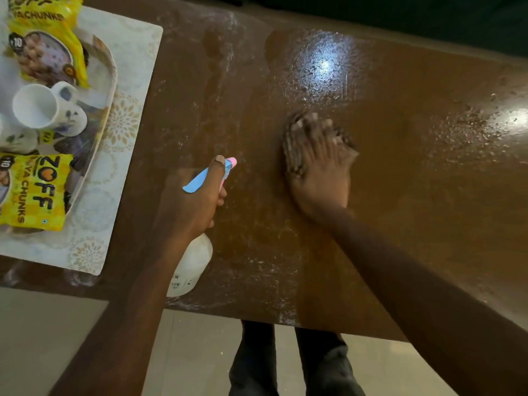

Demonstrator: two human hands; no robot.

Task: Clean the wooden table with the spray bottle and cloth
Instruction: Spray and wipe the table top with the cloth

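Wiping looks half done: my right hand [323,172] spread on dark cloth [291,147], left hand [194,204] gripping white spray bottle [197,258]; brown wooden counter [414,201] wet toward two o'clock.

Printed in brown on the yellow packet [31,192] on the near side of the white mug [43,107]: "ZOFF", running sideways, with "YA CHUNKS" beside it, the word's first letters out of sight, and "10" in a dark roundel at the corner. On a second yellow packet [43,44] beyond the mug: "YACHUNKS" along the top, "10" in a dark circle below. Faint black marks on the white spray bottle [194,258], right of the mug, too blurred to read.
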